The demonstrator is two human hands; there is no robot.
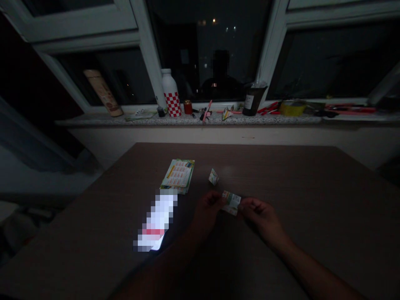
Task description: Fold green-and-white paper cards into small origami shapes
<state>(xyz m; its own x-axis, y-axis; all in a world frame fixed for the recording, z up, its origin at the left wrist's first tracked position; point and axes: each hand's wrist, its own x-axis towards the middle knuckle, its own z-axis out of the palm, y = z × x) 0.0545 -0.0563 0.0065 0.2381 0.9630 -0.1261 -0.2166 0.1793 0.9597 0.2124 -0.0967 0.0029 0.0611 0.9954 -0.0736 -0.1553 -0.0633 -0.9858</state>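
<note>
Between my two hands is a small folded piece of printed paper [231, 203], white and green with some orange. My left hand [210, 207] pinches its left edge, and my right hand [258, 211] pinches its right edge. Just beyond them on the table stands a small folded paper shape [213, 177] with a pointed top. To its left lies a stack of printed leaflets [178, 174]. Nearer me, left of my left arm, a lit phone [156, 221] rests on the table, its screen blurred out.
The dark wooden table [281, 171] meets a wall under a window. On the stone sill [140, 121] stand a checked bottle [172, 96], a tan cylinder [104, 93], a red jar [188, 107], a dark cup [252, 100] and a yellow tape roll [293, 108]. The room is dim.
</note>
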